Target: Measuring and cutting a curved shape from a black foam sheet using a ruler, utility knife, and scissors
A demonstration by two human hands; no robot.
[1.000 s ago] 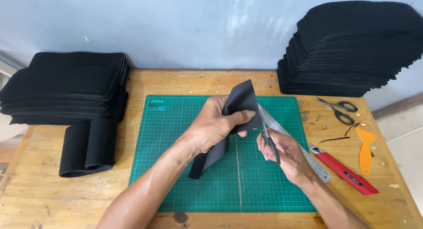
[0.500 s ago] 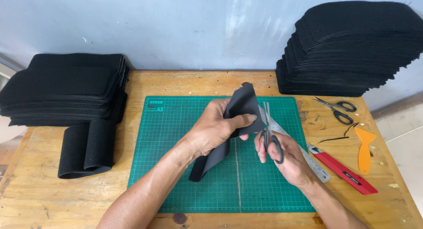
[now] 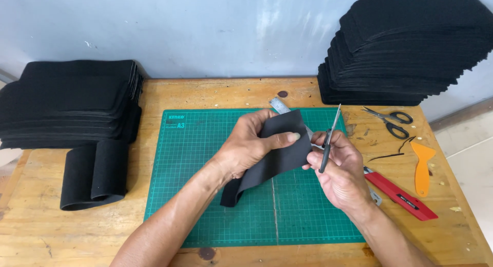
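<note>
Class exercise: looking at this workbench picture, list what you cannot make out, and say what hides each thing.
- Steel ruler: head view, mostly covered by the black fabric piece and both hands.
- Scissors handles: hidden inside the right hand.
- Right fabric stack: cut off by the top edge.
- Left hand fingers: behind the fabric.

Two bare forearms enter from the lower edge of the frame, one from the lower left and one from the lower right. No sleeve covers either arm as far as the frame shows. The left hand [image 3: 250, 144] and the right hand [image 3: 341, 170] are ungloved, with short, plain fingernails and visible knuckle creases.
</note>
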